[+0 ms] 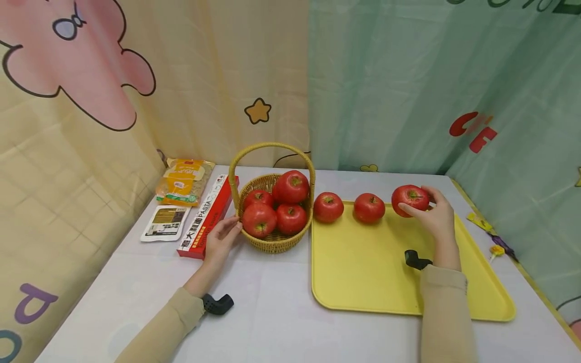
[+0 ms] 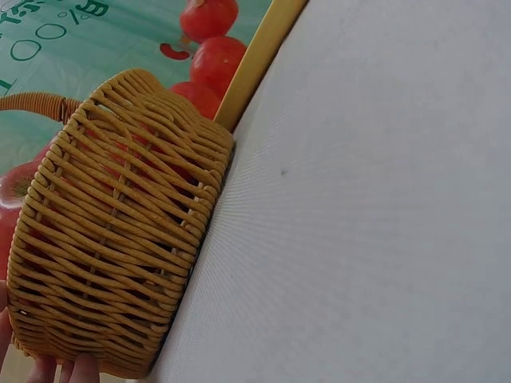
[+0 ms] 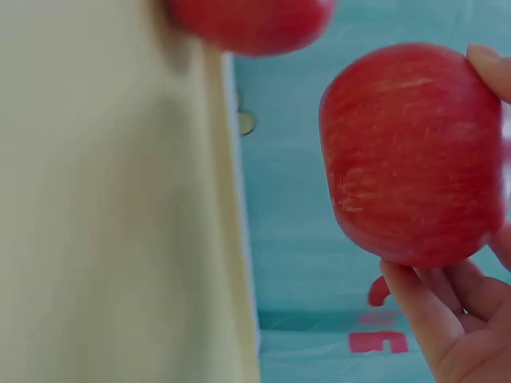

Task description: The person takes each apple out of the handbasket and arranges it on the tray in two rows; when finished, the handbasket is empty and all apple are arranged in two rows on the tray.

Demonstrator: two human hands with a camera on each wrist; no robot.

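My right hand (image 1: 438,214) holds a red apple (image 1: 410,200) above the back right of a yellow tray (image 1: 363,267). The right wrist view shows this apple (image 3: 411,155) raised off the tray, with thumb and fingers (image 3: 427,315) on opposite sides. Two more apples lie along the tray's back edge, a middle apple (image 1: 369,207) and a left apple (image 1: 329,207) beside the basket. My left hand (image 1: 221,241) grips the left side of a wicker basket (image 1: 274,246), its fingertips (image 2: 84,369) against the weave. Several apples (image 1: 291,186) fill the basket under its arched handle.
Left of the basket lie a red-and-white pasta box (image 1: 209,217), a white pouch (image 1: 165,223) and a clear bag of grains (image 1: 186,181). Wrapped candies (image 1: 481,222) and a yellow lollipop (image 1: 497,250) lie right of the tray. Printed curtains hang around the table.
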